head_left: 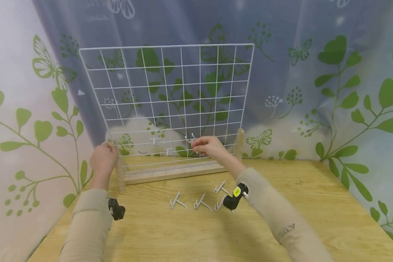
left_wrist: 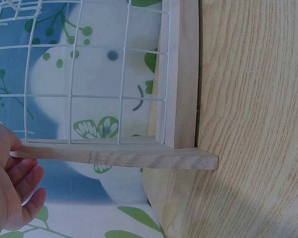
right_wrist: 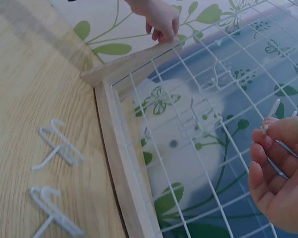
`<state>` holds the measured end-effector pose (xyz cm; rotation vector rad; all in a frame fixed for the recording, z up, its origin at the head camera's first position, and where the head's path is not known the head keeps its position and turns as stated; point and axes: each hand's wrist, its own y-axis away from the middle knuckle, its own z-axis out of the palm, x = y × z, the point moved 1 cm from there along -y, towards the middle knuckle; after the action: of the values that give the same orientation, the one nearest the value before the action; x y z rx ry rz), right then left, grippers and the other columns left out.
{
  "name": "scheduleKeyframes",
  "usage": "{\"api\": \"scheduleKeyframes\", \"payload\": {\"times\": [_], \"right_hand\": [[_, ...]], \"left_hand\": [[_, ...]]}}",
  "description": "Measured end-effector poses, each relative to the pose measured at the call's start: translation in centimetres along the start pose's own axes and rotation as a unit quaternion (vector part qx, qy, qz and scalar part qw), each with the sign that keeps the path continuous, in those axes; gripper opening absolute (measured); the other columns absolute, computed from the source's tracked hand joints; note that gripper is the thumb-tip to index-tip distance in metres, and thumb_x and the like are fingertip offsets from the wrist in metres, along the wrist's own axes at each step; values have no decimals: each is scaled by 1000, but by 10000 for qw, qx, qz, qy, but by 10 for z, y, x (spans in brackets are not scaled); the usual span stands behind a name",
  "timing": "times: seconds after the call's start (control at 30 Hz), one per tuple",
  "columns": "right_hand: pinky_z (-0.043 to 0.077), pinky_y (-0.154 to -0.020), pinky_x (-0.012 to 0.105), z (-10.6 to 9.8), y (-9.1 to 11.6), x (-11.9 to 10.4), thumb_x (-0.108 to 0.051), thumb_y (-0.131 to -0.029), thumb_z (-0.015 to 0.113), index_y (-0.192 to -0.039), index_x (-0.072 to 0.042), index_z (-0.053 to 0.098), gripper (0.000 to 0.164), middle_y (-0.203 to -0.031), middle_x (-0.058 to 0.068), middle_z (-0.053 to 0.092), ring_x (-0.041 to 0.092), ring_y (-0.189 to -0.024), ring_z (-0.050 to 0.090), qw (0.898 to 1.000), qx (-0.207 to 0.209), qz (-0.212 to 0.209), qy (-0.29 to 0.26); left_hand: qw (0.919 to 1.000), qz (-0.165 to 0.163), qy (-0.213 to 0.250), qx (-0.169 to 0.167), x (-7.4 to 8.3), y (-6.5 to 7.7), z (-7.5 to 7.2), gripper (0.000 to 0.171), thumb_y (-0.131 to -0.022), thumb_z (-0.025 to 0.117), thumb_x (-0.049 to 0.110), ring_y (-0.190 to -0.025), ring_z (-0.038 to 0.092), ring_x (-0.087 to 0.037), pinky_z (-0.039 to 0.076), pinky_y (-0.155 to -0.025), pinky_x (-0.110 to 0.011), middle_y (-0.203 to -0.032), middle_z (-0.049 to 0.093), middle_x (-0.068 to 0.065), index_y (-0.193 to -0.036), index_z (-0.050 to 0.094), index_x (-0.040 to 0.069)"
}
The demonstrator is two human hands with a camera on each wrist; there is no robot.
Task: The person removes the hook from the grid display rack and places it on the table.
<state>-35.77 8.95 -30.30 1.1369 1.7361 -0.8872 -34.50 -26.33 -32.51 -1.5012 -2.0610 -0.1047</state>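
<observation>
A white wire grid panel (head_left: 167,46) stands upright in a wooden stand (head_left: 177,175). My left hand (head_left: 104,158) grips the upper end of the stand's left side post (left_wrist: 139,157), its thumb and index finger at the wood. In front of the grid's lower middle, my right hand (head_left: 209,145) pinches a white wire hook (right_wrist: 274,106) between thumb and fingers; the curled fingers partly hide it. Left of that hand, one white hook (head_left: 155,141) hangs on the grid, and another hook (head_left: 168,151) hangs slightly lower.
Several loose white hooks (head_left: 202,202) lie on the wooden table (head_left: 170,236) in front of the stand, one partly covered by the right wrist camera (head_left: 235,196). A printed curtain (head_left: 281,83) with leaves and butterflies hangs behind the grid. The stand's right post (head_left: 240,143) rises beyond my right hand.
</observation>
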Motion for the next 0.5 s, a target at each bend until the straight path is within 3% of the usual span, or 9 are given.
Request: {"api": "scheduleKeyframes", "payload": {"times": [0.2, 0.5], "right_hand": [[41, -59, 23, -17, 13, 17, -3, -87, 62, -108, 8, 62, 23, -85, 4, 65, 9, -61, 47, 10000, 9, 40, -19], [50, -68, 26, -37, 31, 42, -5, -87, 62, -107, 8, 62, 24, -94, 6, 68, 9, -77, 57, 9993, 19, 21, 368]], "left_hand": [[10000, -7, -13, -1, 2, -1, -1, 48, -99, 26, 28, -97, 58, -45, 48, -68, -49, -111, 58, -30, -119, 56, -4], [10000, 43, -28, 32, 1, 1, 0, 46, -99, 28, 26, -96, 58, -46, 48, -69, -50, -110, 58, -30, -119, 56, -4]]}}
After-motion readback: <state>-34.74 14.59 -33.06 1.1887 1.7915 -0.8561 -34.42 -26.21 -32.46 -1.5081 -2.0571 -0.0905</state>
